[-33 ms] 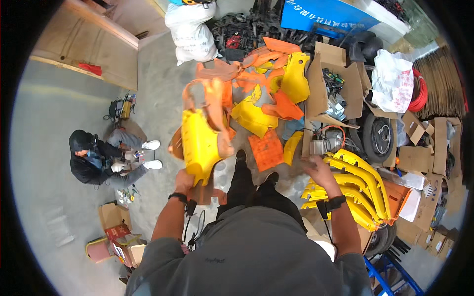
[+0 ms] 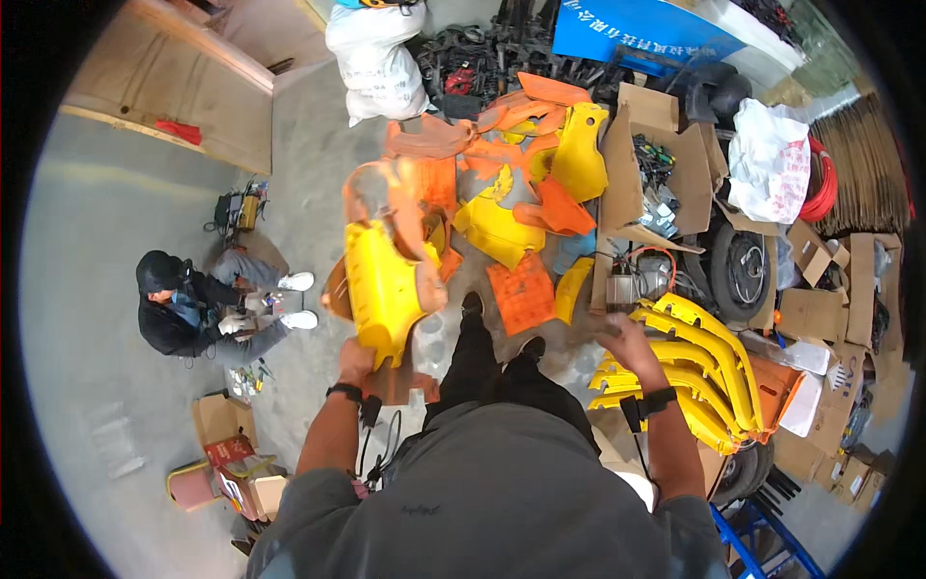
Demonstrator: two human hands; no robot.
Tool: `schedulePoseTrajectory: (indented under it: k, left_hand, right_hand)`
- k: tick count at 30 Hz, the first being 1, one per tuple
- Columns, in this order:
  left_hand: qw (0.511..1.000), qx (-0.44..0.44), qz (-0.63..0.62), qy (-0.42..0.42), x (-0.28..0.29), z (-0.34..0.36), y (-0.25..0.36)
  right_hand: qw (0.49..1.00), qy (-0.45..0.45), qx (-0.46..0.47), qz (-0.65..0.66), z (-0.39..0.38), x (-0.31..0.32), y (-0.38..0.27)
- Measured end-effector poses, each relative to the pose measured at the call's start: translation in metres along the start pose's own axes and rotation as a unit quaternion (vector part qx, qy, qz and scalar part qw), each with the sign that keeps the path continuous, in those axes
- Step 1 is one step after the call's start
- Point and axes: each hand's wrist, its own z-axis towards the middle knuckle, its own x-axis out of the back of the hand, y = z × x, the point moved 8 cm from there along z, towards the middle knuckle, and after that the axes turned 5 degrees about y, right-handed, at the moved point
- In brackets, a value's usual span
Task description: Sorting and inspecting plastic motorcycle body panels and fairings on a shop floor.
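My left hand (image 2: 357,359) is closed around the near, narrow end of a yellow plastic body panel (image 2: 381,289). The panel is held up off the floor, with a curved orange piece (image 2: 407,207) at its far end; I cannot tell whether the two are joined. My right hand (image 2: 629,344) is raised and holds nothing, its fingers loosely bent and apart. It is nearest the left end of a stack of curved yellow panels (image 2: 704,362), without evident contact. A flat orange panel (image 2: 522,293) and a narrow yellow strip (image 2: 573,289) lie beyond my feet.
More orange and yellow panels (image 2: 497,227) are heaped ahead. On the right stand an open carton of parts (image 2: 627,183), a wheel (image 2: 741,265) and a white sack (image 2: 769,159). A person in dark clothes (image 2: 183,309) sits low on the left, with small tools nearby.
My left hand has shifted the yellow panel slightly left and nearer to me, with the orange piece moving along. My right hand has barely moved.
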Motion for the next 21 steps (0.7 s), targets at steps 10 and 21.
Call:
schedulePoseTrajectory:
  k: [10,21]
  left_hand:
    - [0.981,0.153,-0.057,0.103,-0.015,-0.093,-0.142]
    - [0.972,0.169,-0.090,0.136,0.022,-0.057,-0.256]
  right_hand:
    - [0.958,-0.065,-0.269,0.072,-0.043,-0.040,0.135]
    - [0.961,-0.014,-0.254,0.106,0.006,-0.114,0.044]
